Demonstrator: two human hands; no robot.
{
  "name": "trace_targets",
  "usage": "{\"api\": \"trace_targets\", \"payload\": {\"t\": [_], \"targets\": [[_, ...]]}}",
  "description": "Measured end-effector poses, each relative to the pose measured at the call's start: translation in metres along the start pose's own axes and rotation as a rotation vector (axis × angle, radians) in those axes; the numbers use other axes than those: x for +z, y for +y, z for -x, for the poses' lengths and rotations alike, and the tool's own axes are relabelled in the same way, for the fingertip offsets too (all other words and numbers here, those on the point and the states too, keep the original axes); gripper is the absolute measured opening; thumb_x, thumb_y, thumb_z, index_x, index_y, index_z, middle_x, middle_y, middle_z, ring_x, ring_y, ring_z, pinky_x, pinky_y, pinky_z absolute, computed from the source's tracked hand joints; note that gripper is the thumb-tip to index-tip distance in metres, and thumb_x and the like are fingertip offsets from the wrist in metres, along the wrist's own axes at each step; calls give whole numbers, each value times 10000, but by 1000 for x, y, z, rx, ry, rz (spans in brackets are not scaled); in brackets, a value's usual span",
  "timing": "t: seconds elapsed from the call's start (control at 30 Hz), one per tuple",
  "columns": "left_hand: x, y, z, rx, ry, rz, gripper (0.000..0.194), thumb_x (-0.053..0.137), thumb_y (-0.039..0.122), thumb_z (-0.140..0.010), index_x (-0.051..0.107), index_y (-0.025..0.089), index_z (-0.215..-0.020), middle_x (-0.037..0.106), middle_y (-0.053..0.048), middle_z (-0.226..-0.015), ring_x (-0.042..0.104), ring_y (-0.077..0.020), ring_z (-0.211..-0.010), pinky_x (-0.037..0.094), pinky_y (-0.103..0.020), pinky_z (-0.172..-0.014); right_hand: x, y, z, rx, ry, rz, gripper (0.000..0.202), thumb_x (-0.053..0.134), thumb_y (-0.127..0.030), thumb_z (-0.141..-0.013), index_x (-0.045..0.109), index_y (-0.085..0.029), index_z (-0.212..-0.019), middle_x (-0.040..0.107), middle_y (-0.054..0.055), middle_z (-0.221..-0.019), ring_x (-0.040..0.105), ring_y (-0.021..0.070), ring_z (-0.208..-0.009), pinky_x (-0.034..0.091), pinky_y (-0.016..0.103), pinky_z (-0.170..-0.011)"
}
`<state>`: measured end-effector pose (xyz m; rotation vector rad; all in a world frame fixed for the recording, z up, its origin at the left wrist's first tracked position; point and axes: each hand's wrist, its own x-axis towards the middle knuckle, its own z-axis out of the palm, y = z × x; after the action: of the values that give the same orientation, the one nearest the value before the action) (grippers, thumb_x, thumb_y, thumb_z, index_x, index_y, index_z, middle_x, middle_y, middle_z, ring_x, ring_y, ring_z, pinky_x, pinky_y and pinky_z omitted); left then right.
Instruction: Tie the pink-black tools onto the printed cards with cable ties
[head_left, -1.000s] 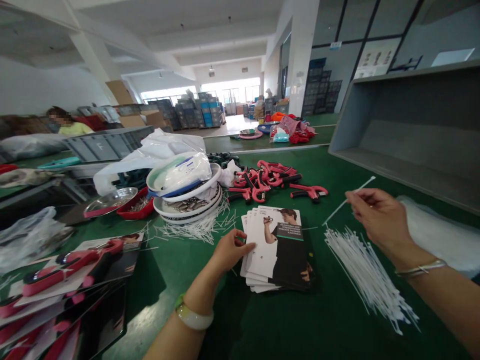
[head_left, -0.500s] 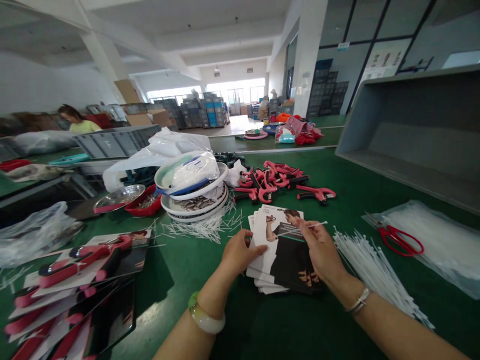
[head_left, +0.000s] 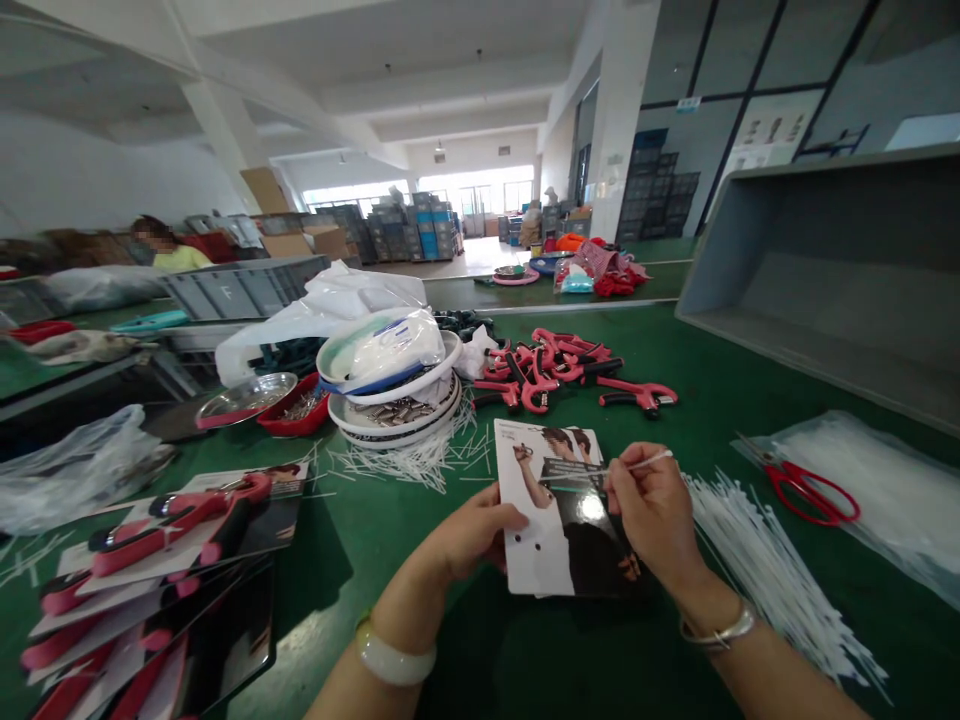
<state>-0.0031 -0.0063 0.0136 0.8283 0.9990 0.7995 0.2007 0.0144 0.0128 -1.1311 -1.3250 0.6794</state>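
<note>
Thumb [head_left: 513, 517] of left hand [head_left: 469, 533] atop printed card [head_left: 574, 545] (tip rightward)

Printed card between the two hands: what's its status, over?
Left hand gripping printed card by its left edge, thumb on top. Right hand pinching white tie over it. In the way: right hand, partly hiding the card's right side.

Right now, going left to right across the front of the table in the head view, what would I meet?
Pink hand grips, left hand, printed cards, right hand, pile of white ties.
</note>
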Motion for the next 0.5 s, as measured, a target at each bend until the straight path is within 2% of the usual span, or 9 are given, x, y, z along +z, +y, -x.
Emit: {"api": "trace_targets", "payload": {"t": [0.1,0.23,0.5], "targets": [[8,-5,-1,14,-57,-35,418,623,199,-646,556,199,-1058,654,-17,-703,569,-121,-476,386,-182,-402,-6,-4,3,-113,7,247,112,479,-323,-847,432,-225,-872,530,-53,-578,512,107,-425,387,218,-421],[13,-7,-3,86,20,-1,468,617,244,-690,497,199,-1140,642,-20,-724,565,-110,-484,400,-171,-391,-13,-6,4,-288,60,516,86,469,-293,-833,484,-211,-851,559,-29,-589,570,128,-465,417,235,-467],[22,-9,-1,167,43,-106,514,590,284,-735,413,203,-1211,633,-29,-794,579,-113,-517,431,-175,-394,-11,-8,1,-270,97,433,96,456,-297,-869,467,-202,-874,568,-42,-537,586,112,-425,437,195,-449]]}}
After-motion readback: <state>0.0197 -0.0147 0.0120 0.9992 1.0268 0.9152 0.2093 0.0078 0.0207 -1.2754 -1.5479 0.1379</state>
